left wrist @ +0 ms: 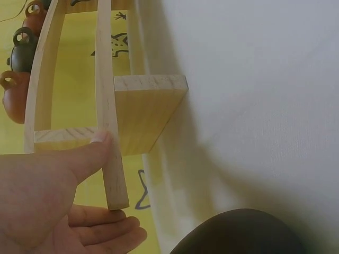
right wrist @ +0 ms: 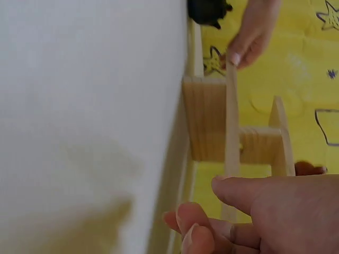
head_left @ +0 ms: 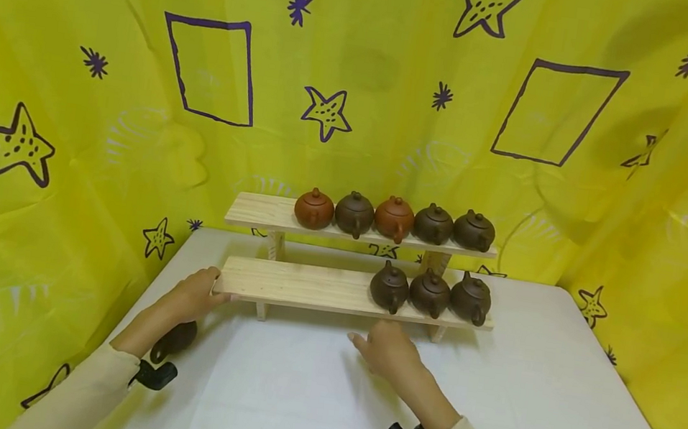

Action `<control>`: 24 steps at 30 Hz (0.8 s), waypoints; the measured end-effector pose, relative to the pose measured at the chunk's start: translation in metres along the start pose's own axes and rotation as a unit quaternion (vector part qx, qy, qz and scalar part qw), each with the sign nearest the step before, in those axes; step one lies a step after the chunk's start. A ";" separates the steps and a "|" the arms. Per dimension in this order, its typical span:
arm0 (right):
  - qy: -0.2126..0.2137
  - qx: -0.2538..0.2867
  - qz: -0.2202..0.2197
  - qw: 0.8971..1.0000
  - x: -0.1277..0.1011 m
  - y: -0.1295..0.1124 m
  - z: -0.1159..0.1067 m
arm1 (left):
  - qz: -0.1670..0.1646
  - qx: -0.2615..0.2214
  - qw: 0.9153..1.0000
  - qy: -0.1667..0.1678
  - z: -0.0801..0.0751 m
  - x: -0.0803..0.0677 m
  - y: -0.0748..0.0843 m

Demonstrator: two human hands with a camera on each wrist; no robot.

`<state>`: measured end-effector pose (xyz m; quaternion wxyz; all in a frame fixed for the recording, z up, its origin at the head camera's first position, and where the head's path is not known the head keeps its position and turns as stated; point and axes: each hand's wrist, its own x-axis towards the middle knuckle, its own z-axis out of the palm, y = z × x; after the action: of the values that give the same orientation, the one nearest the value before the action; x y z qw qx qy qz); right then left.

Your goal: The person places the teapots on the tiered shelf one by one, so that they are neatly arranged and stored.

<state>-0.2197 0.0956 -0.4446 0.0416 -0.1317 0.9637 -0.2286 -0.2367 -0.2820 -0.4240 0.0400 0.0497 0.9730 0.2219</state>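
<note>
A two-tier wooden stand (head_left: 296,282) stands on the white table. My left hand (head_left: 193,294) grips the left end of its lower board; in the left wrist view the thumb (left wrist: 95,153) presses the board's front edge while the fingers reach past its end. Just in front of the lower board, my right hand (head_left: 391,351) hovers with loosely bent fingers and holds nothing. Three dark brown teapots (head_left: 430,292) sit on the lower board's right side. Another dark teapot (head_left: 177,339) stands on the table, partly hidden by my left forearm.
Along the upper board (head_left: 259,211) several teapots stand in a row, including a reddish-brown one (head_left: 314,209) at its left and another reddish-brown one (head_left: 393,217) mid-row. A yellow patterned curtain (head_left: 376,66) encloses the white table (head_left: 282,387) at the back and sides.
</note>
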 end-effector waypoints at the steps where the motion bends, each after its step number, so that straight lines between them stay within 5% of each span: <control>1: -0.006 0.004 -0.006 1.000 -0.001 -0.005 0.006 | 0.000 0.000 1.000 0.000 0.000 0.000 0.000; 11: -0.016 0.036 -0.084 0.996 -0.009 -0.068 0.066 | -0.004 -0.002 1.000 -0.005 -0.001 -0.001 -0.001; 18: -0.017 0.015 -0.164 0.986 -0.008 -0.126 0.110 | 0.003 -0.002 1.000 0.005 0.000 -0.003 -0.003; 24: 0.020 -0.043 -0.180 0.982 0.000 -0.169 0.136 | 0.012 0.017 1.000 0.010 -0.001 -0.001 -0.002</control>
<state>-0.1608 -0.1081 -0.4897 -0.0255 -0.3003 0.9336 -0.1937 -0.2359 -0.2844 -0.4239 0.0271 0.0595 0.9763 0.2062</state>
